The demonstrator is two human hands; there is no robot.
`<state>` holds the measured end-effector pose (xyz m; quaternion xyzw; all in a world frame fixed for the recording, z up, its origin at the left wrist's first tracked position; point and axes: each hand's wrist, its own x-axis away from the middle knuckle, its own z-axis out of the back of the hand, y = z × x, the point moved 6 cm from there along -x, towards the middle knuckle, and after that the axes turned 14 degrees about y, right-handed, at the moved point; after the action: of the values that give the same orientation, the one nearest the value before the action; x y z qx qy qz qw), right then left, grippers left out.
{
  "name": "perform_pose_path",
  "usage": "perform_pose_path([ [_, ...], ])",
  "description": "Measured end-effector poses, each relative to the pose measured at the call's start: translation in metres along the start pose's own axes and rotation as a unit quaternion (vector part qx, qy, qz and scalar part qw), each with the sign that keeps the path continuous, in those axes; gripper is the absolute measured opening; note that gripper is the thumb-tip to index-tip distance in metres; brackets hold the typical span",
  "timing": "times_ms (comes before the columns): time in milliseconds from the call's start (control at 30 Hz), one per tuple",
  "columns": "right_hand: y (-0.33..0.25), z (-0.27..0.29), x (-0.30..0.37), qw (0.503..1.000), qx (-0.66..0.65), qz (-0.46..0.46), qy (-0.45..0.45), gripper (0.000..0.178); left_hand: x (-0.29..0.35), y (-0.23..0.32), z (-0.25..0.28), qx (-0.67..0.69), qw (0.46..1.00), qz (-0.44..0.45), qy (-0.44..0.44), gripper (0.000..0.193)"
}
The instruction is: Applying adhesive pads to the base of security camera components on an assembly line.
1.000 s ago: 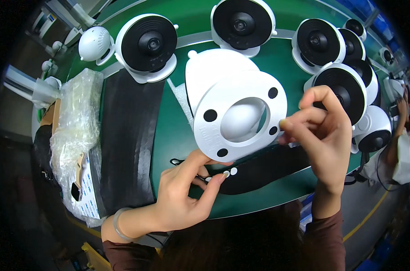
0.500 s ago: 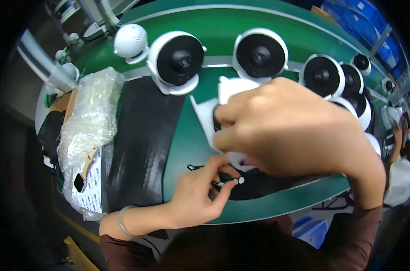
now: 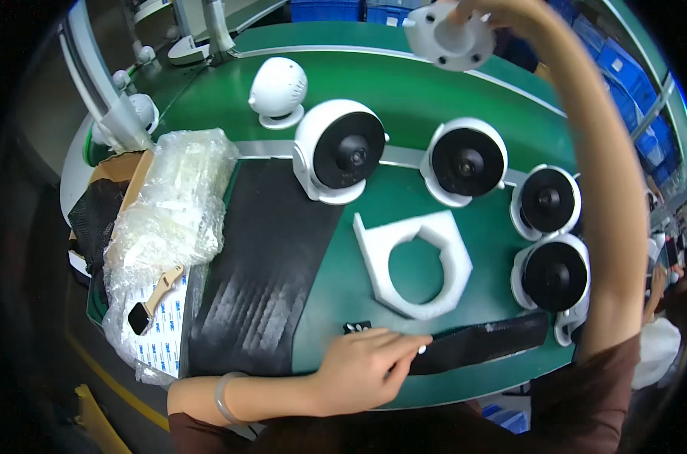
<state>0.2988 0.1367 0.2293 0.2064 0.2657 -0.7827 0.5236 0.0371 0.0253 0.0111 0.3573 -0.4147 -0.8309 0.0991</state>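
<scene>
My left hand (image 3: 364,369) is closed above the bench's near edge, and a small white tip (image 3: 422,349) shows at its fingertips. Most of that small piece is hidden by the fingers. A small black item with white marks (image 3: 356,328) lies just beyond the knuckles. My right arm reaches far up, where my right hand (image 3: 502,10), partly cut off by the top edge, grips a white round plastic part (image 3: 451,44) with several dark spots on its face. A white foam frame (image 3: 455,261) with a large hole lies on the green bench between the hands.
White round-bodied devices with black fronts (image 3: 349,151) stand along the back and right. A black mat (image 3: 260,250) lies left, a black strip (image 3: 483,344) near the front edge. Bubble-wrapped goods (image 3: 181,181) and a watch (image 3: 153,303) sit at far left. Blue bins (image 3: 623,64) stand behind.
My right hand has risen from over the foam frame to the far top, now with the white round part in it. My left hand has turned palm down. The view has shifted.
</scene>
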Motion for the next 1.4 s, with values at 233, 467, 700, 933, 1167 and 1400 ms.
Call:
perform_pose_path([
  [233, 0.019, -0.15, -0.005, 0.982, 0.108, 0.116, 0.101, 0.014, 0.009, -0.001, -0.005, -0.019, 0.999, 0.004, -0.026, 0.026],
  [467, 0.006, -0.193, 0.025, 0.932, 0.184, 0.201, -0.24, 0.015, 0.01, -0.002, -0.003, -0.022, 0.999, 0.007, -0.023, 0.024],
  [700, 0.013, -0.208, 0.067, 0.794, 0.334, 0.163, -0.482, 0.025, 0.008, -0.001, -0.004, -0.017, 1.0, 0.008, -0.017, 0.025],
  [933, 0.051, -0.216, 0.092, 0.778, 0.347, 0.067, -0.52, 0.03, 0.01, 0.002, -0.003, -0.019, 0.999, -0.025, -0.012, 0.022],
  [1167, -0.015, -0.174, 0.041, 0.995, 0.021, 0.074, -0.059, 0.065, 0.009, 0.003, -0.004, -0.034, 0.999, -0.019, -0.014, 0.022],
  [1400, -0.004, -0.223, 0.034, 0.986, -0.154, 0.062, -0.001, 0.101, 0.011, -0.001, -0.004, -0.026, 1.0, -0.014, -0.005, 0.021],
])
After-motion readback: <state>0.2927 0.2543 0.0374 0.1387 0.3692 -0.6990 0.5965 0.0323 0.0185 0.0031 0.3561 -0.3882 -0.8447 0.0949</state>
